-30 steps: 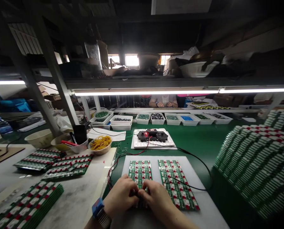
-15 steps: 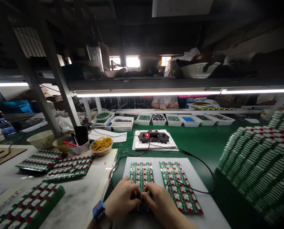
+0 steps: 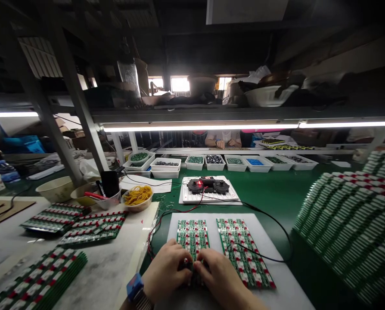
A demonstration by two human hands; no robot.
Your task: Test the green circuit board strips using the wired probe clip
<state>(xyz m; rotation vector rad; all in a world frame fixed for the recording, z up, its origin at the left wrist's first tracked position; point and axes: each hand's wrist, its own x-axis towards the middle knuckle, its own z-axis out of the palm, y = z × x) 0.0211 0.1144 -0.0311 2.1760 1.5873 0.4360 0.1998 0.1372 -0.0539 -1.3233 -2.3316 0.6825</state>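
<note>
Two green circuit board panels with rows of white and red parts lie side by side on a white mat [image 3: 287,280]. Over the near part of the left circuit board panel [image 3: 192,232], my left hand [image 3: 166,269] and my right hand [image 3: 220,275] are close together. Fingers and thumb of each are pinched at the panel; whatever they grip is too small and covered to make out. A thin black wire lies across the right circuit board panel [image 3: 244,254], just beyond my right hand. A blue-faced watch [image 3: 135,285] is on my left wrist.
Behind the mat, a black device [image 3: 208,185] with a red-lit display rests on a white base [image 3: 186,199]. Tall stacks of circuit board panels [image 3: 344,228] rise at right; more panels [image 3: 40,275] lie at left. White trays [image 3: 257,167] of small parts line the back. Across the bench sits another person.
My hands have shifted very slightly, the right fingertips a touch to the right, still over the same part of the left panel. The panels and surroundings stay put.
</note>
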